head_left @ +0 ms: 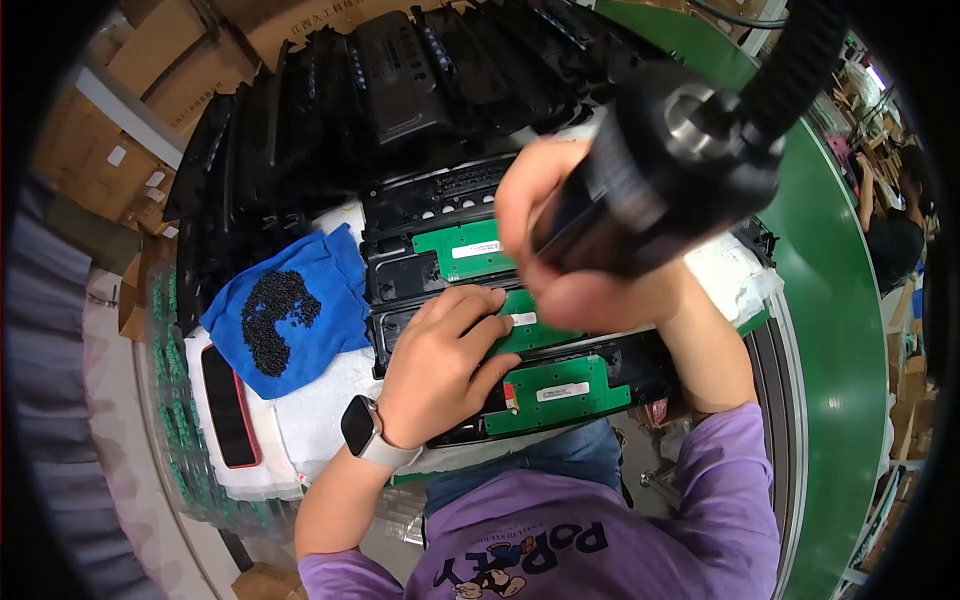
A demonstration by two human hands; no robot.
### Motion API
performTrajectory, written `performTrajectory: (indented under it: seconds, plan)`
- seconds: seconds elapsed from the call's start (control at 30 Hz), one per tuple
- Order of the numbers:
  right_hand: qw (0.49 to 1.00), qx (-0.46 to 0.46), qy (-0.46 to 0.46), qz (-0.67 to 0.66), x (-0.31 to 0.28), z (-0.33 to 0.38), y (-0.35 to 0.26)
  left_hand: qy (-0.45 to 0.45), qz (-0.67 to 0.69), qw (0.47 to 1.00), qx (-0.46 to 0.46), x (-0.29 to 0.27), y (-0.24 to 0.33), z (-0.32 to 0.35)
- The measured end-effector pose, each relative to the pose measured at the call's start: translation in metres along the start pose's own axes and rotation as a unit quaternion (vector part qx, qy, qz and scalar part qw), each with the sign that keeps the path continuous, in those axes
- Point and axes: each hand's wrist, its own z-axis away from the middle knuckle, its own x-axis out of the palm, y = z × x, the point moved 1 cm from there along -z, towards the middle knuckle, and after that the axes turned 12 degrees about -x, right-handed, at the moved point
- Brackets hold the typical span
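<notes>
My right hand (585, 298) is wrapped round a black electric screwdriver (650, 170), which is blurred and looms close to view; its tip is hidden. Below it, my left hand (440, 360) lies with fingers spread on a black plastic panel, fingertips at the edge of a green circuit board (525, 304). The screwdriver and right hand cover part of that board. Another green board (440, 245) sits in a panel beyond, and a nearer board (565, 408) lies close to my body. Each board bears a white label.
Small black screws (262, 330) are heaped on a blue cloth (335, 270) at left, beside a red-edged phone (228, 408). Black plastic panels (395, 80) stand stacked at the back. A green conveyor belt (835, 330) runs along the right; another person (895, 225) is beyond it.
</notes>
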Motion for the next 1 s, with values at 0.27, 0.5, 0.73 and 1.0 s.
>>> performTrajectory:
  seconds: [0.27,0.5,0.73,1.0]
  plan:
    - [0.974,-0.109,-0.033,-0.196,-0.054,-0.009,-0.033,-0.083,-0.047,0.995,0.029,-0.008,0.047,0.018]
    - [0.959,-0.136,-0.021,-0.248,-0.060,-0.013,-0.035,-0.100,-0.148,0.982,0.065,0.033,0.045,0.036]
    - [0.939,-0.165,-0.130,-0.273,-0.072,-0.015,-0.034,-0.038,-0.105,0.993,0.040,0.037,0.045,0.023]
    - [0.943,-0.148,-0.093,-0.282,-0.070,-0.011,-0.040,0.151,-0.078,0.983,0.068,-0.018,0.017,0.029]
